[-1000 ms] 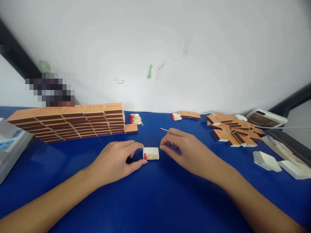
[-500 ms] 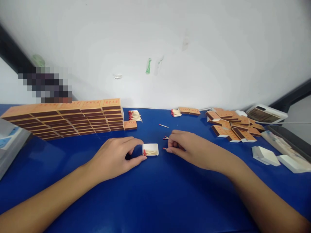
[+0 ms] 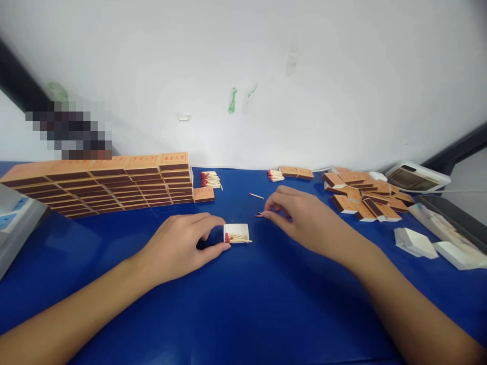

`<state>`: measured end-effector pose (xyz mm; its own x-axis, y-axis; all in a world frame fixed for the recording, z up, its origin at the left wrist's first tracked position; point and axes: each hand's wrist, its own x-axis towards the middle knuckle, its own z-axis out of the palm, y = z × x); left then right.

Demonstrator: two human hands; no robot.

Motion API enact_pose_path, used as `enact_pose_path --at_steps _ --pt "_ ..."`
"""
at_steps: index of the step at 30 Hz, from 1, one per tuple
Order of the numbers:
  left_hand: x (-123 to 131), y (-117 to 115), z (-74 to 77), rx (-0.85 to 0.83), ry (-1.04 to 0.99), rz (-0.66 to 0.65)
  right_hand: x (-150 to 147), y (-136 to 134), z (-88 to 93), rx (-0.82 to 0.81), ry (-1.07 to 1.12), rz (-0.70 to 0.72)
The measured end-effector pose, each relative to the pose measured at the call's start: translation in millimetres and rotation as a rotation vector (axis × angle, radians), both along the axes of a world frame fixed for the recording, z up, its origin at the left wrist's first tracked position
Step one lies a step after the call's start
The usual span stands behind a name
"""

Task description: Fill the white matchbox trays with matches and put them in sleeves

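Observation:
My left hand (image 3: pixel 186 246) grips the left end of a small white matchbox tray (image 3: pixel 236 229) between thumb and fingers. Red-headed matches (image 3: pixel 236 238) lie along the tray's near side, and one pokes out past its right end. Beyond the tray to the right, my right hand (image 3: pixel 294 213) is closed in a pinch at the tail ends of loose matches (image 3: pixel 259 215) on the blue table. The fingers partly hide these matches. A single match (image 3: pixel 256 195) lies farther back.
A stacked wall of matchboxes (image 3: pixel 114 185) stands at left, with match piles (image 3: pixel 211 180) (image 3: pixel 275 175) at the back. Loose matchboxes (image 3: pixel 365 192) are heaped at right, near white trays (image 3: pixel 416 243) and a white-framed device (image 3: pixel 417 177). A pixelated patch covers the upper left.
My right hand has moved away from me, from a match near the tray to the loose matches behind. A match now juts from the tray's right end. My left hand has stayed put.

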<state>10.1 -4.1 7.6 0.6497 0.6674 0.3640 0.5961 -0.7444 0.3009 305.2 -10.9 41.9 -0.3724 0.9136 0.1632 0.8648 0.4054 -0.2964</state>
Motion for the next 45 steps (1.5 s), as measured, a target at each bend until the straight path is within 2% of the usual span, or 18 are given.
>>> enact_pose_path --at_steps 4,8,12,17,22,30,38,45 --pt "-0.4 0.5 -0.4 -0.009 0.002 -0.004 14.3 9.4 -7.9 -0.129 -0.127 -0.061" --pt "0.1 0.6 -0.4 -0.004 0.006 -0.007 15.2 11.0 -12.3 -0.163 -0.13 -0.04" --pt "1.1 0.1 0.9 -0.014 0.014 0.01 7.4 4.6 -6.0 -0.148 0.031 0.02" --pt "1.3 0.0 1.6 -0.042 0.008 0.012 -20.3 -9.0 -2.5 -0.128 0.227 0.154" --pt "1.6 0.3 0.8 -0.027 -0.001 0.009 -36.0 -12.2 -11.5 -0.092 0.197 0.229" --pt "1.8 0.2 2.4 -0.037 0.01 0.006 -30.1 -10.6 -11.6 -0.068 0.179 0.183" --pt "1.6 0.1 1.2 -0.028 0.003 0.003 -28.1 -16.9 -3.9 -0.169 0.139 0.207" --pt "0.7 -0.4 2.4 -0.039 0.037 0.011 -29.7 -17.5 -5.1 -0.211 0.094 0.225"
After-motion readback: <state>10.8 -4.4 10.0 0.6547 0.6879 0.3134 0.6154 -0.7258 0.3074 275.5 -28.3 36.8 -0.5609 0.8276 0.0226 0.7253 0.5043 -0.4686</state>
